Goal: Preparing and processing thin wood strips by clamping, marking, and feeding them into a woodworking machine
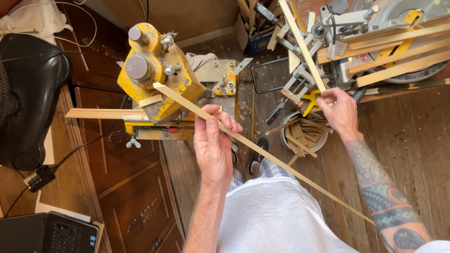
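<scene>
While each hand grips a thin wood strip, the work looks to be at the sorting or checking step. The long strip (260, 150) runs diagonally through the closed left hand (213, 144), from the yellow machine (156, 67) beyond it back past the apron (278, 226). The right hand (339, 111) pinches the lower end of a shorter strip (302, 45), raised toward the saw (412, 9) and its desk (440, 75). Between the hands, a bucket (302, 133) holds offcuts. Any next move calls for a steady grip and clearance for the long strip's ends.
</scene>
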